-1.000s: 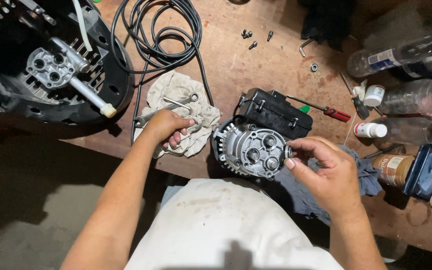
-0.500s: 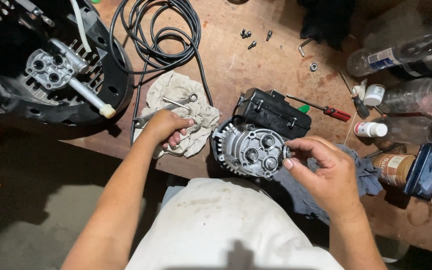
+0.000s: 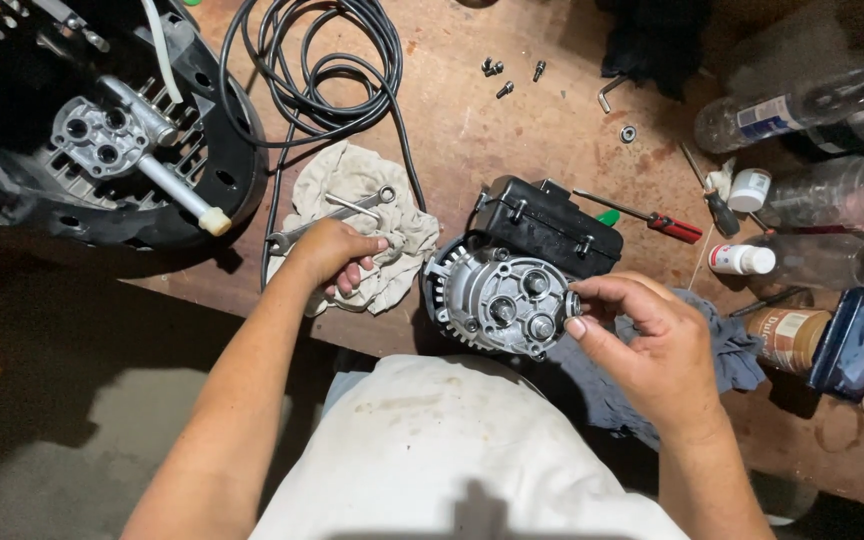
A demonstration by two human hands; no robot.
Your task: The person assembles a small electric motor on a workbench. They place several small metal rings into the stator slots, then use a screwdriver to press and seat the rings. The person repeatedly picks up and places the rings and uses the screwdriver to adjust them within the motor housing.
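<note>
My left hand (image 3: 337, 255) rests on a dirty beige rag (image 3: 372, 190) near the bench's front edge, its fingers curled into the cloth. A combination wrench (image 3: 330, 224) lies on the rag, just above that hand. My right hand (image 3: 642, 345) pinches the right edge of a round silver finned metal unit (image 3: 492, 300) with three round ports on its face. That unit is joined to a black box-shaped housing (image 3: 552, 225) behind it. Whether a small loose part sits between thumb and forefinger I cannot tell.
A large black machine with a silver fitting (image 3: 102, 140) fills the top left, with a coiled black cable (image 3: 322, 70) beside it. Loose screws (image 3: 500, 78), a red-handled screwdriver (image 3: 657, 222), clear bottles (image 3: 802, 110), a can (image 3: 790, 338) and a blue-grey cloth (image 3: 727, 355) crowd the right.
Almost nothing has shifted; my right hand's fingertips moved slightly along the silver unit's edge, and my left hand stays on the rag.
</note>
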